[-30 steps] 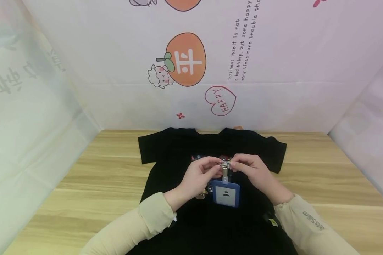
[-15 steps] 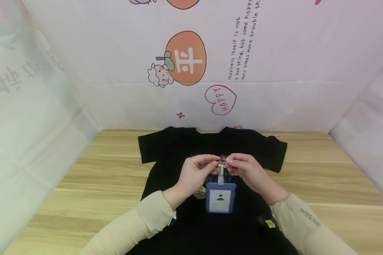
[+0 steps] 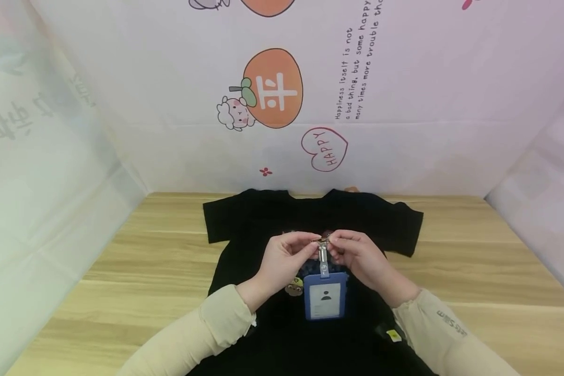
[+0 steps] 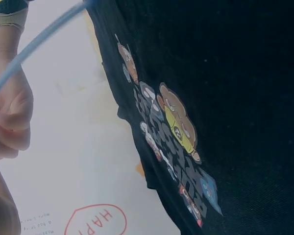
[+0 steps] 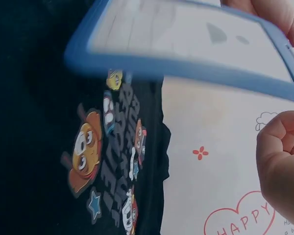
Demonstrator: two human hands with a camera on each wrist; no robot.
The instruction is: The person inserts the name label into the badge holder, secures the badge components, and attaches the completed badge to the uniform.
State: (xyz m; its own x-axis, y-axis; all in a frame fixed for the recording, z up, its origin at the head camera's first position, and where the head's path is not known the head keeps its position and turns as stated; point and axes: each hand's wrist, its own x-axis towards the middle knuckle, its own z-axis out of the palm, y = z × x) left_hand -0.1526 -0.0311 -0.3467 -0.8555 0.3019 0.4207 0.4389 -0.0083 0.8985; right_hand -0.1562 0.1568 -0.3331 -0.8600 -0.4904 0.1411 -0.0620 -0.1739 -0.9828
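Note:
A blue badge holder [image 3: 305, 297] with a white card hangs below both hands, its face toward the head camera. At its top is a short strap with a metal clip [image 3: 322, 251]. My left hand [image 3: 282, 261] pinches the top of the clip between thumb and fingers. From the other side, my right hand [image 3: 361, 261] pinches the same metal end. The fingertips nearly meet and hide part of the clip. In the right wrist view the badge holder [image 5: 186, 67] is blurred and close, above my right hand [image 5: 284, 166]. The left wrist view catches only its edge.
Beneath the hands a black T-shirt [image 3: 258, 216] with a cartoon print [image 4: 179, 122] lies spread on a wooden table [image 3: 160, 261]. White printed cloth [image 3: 188, 94] stands behind the table and along both sides.
The badge holder has shifted left and slightly down, and its tilted face has turned squarely toward the head camera. Both hands have moved a little left, still pinching the clip.

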